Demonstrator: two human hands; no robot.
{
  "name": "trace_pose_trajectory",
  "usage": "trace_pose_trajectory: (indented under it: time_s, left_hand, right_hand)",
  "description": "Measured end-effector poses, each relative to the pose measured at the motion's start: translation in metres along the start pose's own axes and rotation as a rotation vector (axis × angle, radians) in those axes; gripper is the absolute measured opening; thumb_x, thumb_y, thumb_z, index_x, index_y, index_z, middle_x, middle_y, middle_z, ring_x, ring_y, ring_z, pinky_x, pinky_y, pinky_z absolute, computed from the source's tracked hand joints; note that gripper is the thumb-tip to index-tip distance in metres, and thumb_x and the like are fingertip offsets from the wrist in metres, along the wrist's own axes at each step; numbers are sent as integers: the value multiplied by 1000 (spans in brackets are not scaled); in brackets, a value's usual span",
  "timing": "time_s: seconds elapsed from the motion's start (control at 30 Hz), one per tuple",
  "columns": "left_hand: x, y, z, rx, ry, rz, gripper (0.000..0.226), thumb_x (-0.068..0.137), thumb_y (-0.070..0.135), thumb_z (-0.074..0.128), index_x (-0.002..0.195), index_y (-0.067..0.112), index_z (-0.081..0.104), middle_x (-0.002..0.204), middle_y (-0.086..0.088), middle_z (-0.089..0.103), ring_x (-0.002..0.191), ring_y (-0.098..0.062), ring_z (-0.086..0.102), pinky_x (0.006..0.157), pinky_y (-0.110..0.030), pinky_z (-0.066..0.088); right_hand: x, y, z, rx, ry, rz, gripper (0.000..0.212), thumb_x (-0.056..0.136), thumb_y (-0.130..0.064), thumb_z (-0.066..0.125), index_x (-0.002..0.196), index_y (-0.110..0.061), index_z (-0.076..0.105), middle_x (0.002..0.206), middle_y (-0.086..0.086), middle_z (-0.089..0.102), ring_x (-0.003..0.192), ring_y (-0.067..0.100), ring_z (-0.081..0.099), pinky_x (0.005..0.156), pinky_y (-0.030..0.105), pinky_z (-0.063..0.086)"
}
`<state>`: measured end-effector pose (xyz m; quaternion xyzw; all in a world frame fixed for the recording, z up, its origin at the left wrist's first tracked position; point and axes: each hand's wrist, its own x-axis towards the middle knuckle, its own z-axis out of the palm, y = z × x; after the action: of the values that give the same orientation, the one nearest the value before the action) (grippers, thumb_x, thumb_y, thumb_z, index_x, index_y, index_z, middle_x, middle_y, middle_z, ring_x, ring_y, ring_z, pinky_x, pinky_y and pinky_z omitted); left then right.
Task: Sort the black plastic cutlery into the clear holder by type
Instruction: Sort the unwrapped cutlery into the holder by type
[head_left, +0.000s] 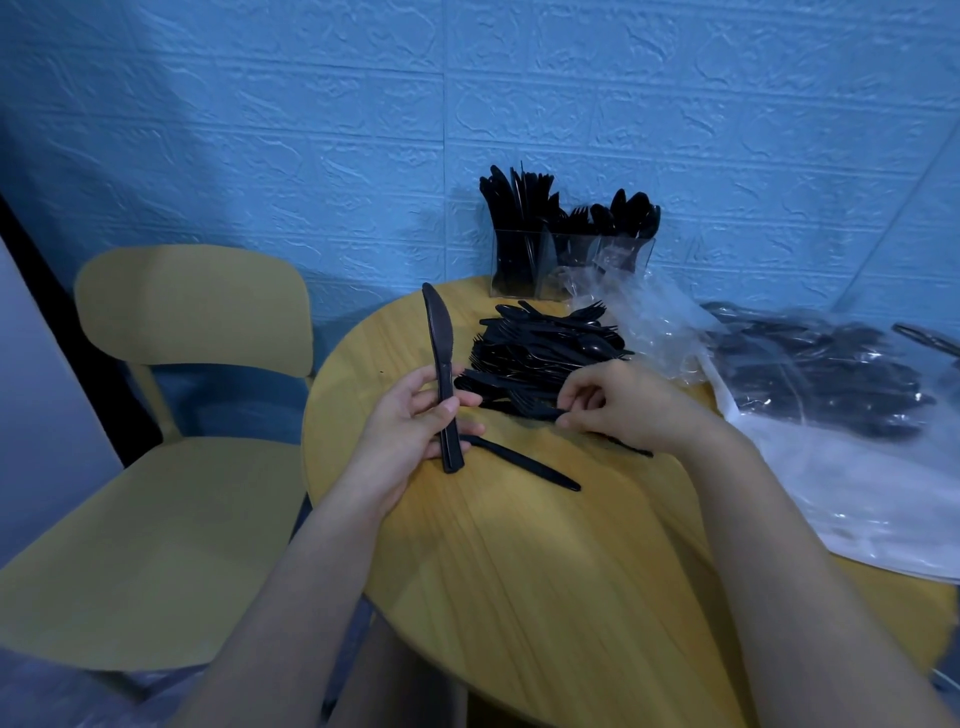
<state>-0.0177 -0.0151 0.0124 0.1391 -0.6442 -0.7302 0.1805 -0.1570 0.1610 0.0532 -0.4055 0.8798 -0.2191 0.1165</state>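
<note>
My left hand (415, 421) grips black plastic knives (440, 358) upright by their handles, blades pointing up. My right hand (618, 400) pinches a black fork (530, 408) at the near edge of a loose pile of black cutlery (545, 348) on the round wooden table (545, 571). One more knife (524, 462) lies flat on the table between my hands. The clear holder (569, 260) stands at the table's far edge against the wall, with knives on its left, forks in the middle and spoons on the right.
A crumpled clear plastic bag (649, 322) lies right of the pile. Further right, a large plastic bag with more black cutlery (821, 379) covers the table's right side. A yellow chair (171, 447) stands to the left. A blue textured wall is behind.
</note>
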Motion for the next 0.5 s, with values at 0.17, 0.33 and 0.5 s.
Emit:
trace_pose_trajectory:
  time_s: [0.17, 0.33, 0.5]
  left_hand:
    - [1, 0, 0, -11, 68, 42, 28, 95, 3, 48, 116, 19, 56, 92, 0, 72, 75, -17, 71, 65, -28, 58]
    - [5, 2, -6, -122, 284, 87, 26, 96, 2, 49, 115, 16, 57, 88, 2, 71, 70, -14, 70, 64, -27, 59]
    - [4, 1, -5, -85, 223, 66, 31, 96, 4, 49, 123, 18, 55, 95, 1, 71, 74, -15, 71, 65, -26, 58]
  right_hand:
    - [-5, -13, 3, 48, -172, -71, 10, 79, -32, 75, 82, -28, 66, 77, -10, 62, 69, -1, 54, 66, 16, 44]
    - [-6, -25, 11, 29, -321, -130, 17, 77, -36, 76, 87, -25, 69, 85, -5, 68, 74, 0, 58, 74, 22, 51]
    - [-4, -16, 5, 58, -74, -59, 12, 82, -41, 69, 82, -29, 70, 72, -17, 64, 70, -6, 57, 58, 9, 41]
